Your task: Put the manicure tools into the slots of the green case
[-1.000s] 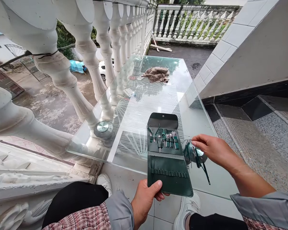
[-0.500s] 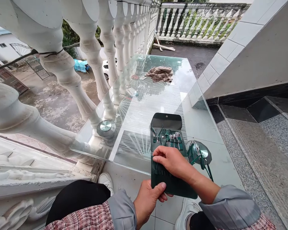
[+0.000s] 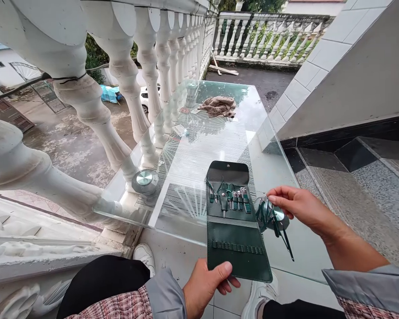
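A dark green manicure case (image 3: 234, 261) lies unfolded, its upper part on the glass table and its lower end past the front edge. My left hand (image 3: 208, 283) grips that lower end, thumb on top and fingers beneath. Strapped in the upper half are cuticle nippers (image 3: 216, 190), small scissors (image 3: 231, 190) and several nail clippers (image 3: 241, 200). A row of bare elastic loops (image 3: 237, 247) crosses the lower half. To the right is a loose pile of slim green manicure tools (image 3: 274, 217). My right hand (image 3: 295, 206) pinches at the pile's top; what its fingertips hold is unclear.
The glass table (image 3: 186, 177) carries a crumpled brown cloth (image 3: 218, 107) and a small white packet (image 3: 179, 130) farther back. Round metal-capped legs (image 3: 144, 179) show near its front. A white balustrade (image 3: 126, 88) stands left, stone stairs (image 3: 346, 177) right.
My right hand has left the case's lower half and moved right to the loose tools. The bare loops now show. My left hand keeps its hold on the case.
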The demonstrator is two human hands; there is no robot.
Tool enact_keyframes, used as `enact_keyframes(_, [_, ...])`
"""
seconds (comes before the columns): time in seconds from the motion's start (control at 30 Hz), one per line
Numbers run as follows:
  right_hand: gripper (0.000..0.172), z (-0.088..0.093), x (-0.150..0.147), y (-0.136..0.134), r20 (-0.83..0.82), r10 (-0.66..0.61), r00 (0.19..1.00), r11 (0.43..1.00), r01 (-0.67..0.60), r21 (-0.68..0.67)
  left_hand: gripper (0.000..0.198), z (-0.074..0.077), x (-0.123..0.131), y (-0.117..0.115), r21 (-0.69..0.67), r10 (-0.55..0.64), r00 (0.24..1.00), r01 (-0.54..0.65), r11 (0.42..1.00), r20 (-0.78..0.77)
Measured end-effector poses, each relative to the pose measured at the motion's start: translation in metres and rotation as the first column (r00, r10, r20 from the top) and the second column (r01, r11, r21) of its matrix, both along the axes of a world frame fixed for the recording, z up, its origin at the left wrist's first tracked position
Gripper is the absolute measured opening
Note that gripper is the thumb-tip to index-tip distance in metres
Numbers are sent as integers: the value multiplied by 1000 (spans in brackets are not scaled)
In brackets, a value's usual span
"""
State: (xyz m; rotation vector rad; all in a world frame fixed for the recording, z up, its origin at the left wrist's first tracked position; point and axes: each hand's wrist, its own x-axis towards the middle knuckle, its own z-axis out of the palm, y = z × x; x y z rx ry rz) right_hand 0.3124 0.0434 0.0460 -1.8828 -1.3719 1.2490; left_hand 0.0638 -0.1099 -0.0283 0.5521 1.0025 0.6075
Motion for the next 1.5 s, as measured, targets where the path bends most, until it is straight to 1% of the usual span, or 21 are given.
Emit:
enact_keyframes(0.03, [35,-3,4,-4,11,17,1000,1000,-17,-23,75,0,0,-3,-20,-88,996,88,996,21])
enact_keyframes(0.1, [33,-9,6,-9,18,37,999,998,-36,-47,72,2,0,-8,-45,-287,957,289,956,40])
enact_keyframes(0.13, [33,-11,5,-11,17,45,999,998,-44,-54,70,4,-1,-10,-25,-377,926,378,926,34])
enact_keyframes(0.17, [32,-11,3,-12,13,55,998,996,-54,-65,69,7,-2,-10,34,-450,893,450,893,17])
enact_keyframes(0.23, [30,-10,-2,-13,-2,95,996,991,-94,-99,72,15,-5,-8,258,-551,832,546,797,-60])
enact_keyframes(0.3, [30,-8,-7,-11,-14,121,993,986,-122,-109,76,24,-8,-3,536,-587,791,576,617,-174])
enact_keyframes(0.33, [30,-7,-9,-11,-14,133,991,986,-134,-104,77,28,-9,1,638,-580,782,570,518,-228])
enact_keyframes(0.4, [29,-7,-11,-10,0,163,987,984,-163,-75,70,36,-12,9,753,-514,783,562,342,-351])
enact_keyframes(0.5, [26,-12,-9,-11,32,219,975,975,-218,-43,46,44,-15,24,782,-310,770,612,117,-557])
enact_keyframes(0.53, [25,-14,-8,-11,43,236,971,971,-235,-34,42,46,-16,29,772,-229,762,632,62,-605])
enact_keyframes(0.6, [23,-19,-4,-12,70,272,960,962,-271,-10,40,47,-16,39,758,-81,755,652,-13,-651])
enact_keyframes(0.67, [22,-21,0,-13,119,318,941,947,-322,12,44,45,-15,48,736,0,738,674,-58,-675])
enact_keyframes(0.73, [21,-20,2,-13,226,345,911,932,-361,30,57,39,-14,54,685,28,689,723,-82,-724])
enact_keyframes(0.8, [22,-18,1,-11,358,303,883,932,-354,83,72,32,-12,58,617,46,623,781,-90,-781])
enact_keyframes(0.87, [25,-17,-5,-8,413,227,882,935,-316,161,81,26,-11,60,566,65,572,819,-93,-818])
enact_keyframes(0.97, [29,-19,-20,2,367,149,918,948,-238,212,85,19,-12,62,515,105,525,850,-109,-844])
enact_keyframes(1.07, [25,-25,-36,16,386,111,916,965,-193,180,89,16,-13,62,458,167,481,875,-159,-861])
enact_keyframes(1.2, [15,-29,-51,31,486,163,859,963,-247,112,94,15,-14,62,391,221,432,897,-207,-875])
enact_keyframes(1.33, [8,-30,-59,39,541,177,822,954,-279,111,91,14,-14,62,350,252,398,911,-218,-882])
enact_keyframes(1.4, [9,-29,-58,45,509,110,854,960,-225,169,90,14,-13,62,338,271,392,914,-224,-879])
enact_keyframes(1.5, [12,-24,-44,60,417,-70,906,951,-66,302,88,11,-12,61,332,310,397,912,-242,-864])
